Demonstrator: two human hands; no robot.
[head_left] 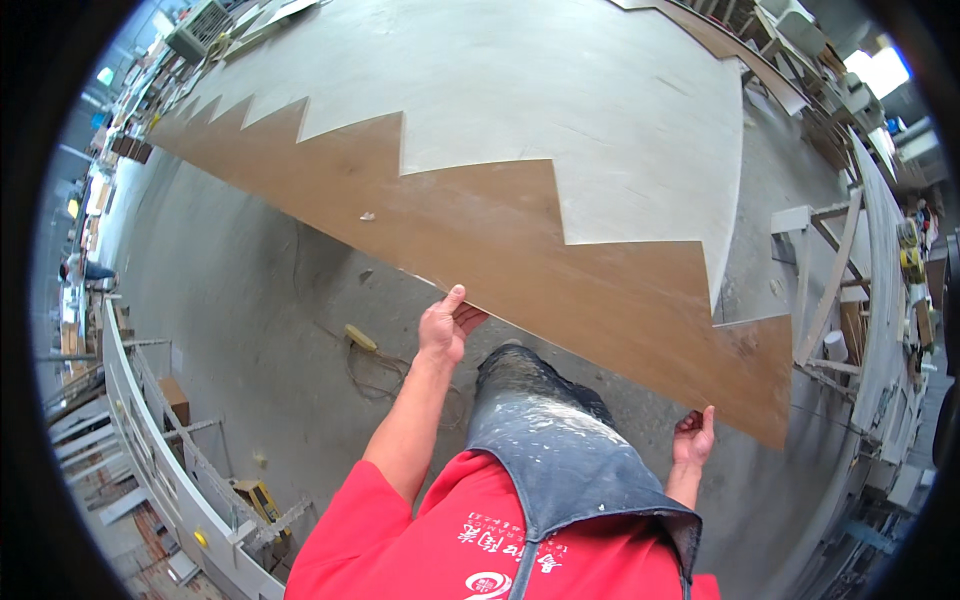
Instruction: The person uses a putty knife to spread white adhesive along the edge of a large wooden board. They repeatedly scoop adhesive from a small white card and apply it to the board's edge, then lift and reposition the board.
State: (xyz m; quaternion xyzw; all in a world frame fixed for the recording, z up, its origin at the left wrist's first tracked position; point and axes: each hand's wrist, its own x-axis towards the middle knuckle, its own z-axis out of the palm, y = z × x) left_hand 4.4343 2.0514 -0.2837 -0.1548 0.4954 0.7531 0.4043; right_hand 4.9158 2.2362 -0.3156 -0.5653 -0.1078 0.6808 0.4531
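Note:
A long brown board [480, 235] with a stair-stepped far edge and a straight near edge stretches from the far left to the near right. My left hand [449, 325] grips the straight edge near its middle, thumb on top and fingers underneath. Farther right along the same edge, my right hand [694, 436] closes on the board close to its wide end, thumb up. Beyond the steps lies a large pale sheet [560, 90], partly covered by the board. A small light scrap [368, 216] rests on the brown surface.
A yellow tool [360, 337] with a cord lies on the grey floor left of my legs. On the left stands a curved white frame [165, 470]. Wooden trestles [832, 270] and a long workbench [880, 300] line the right. Another brown strip [715, 40] lies at the far right.

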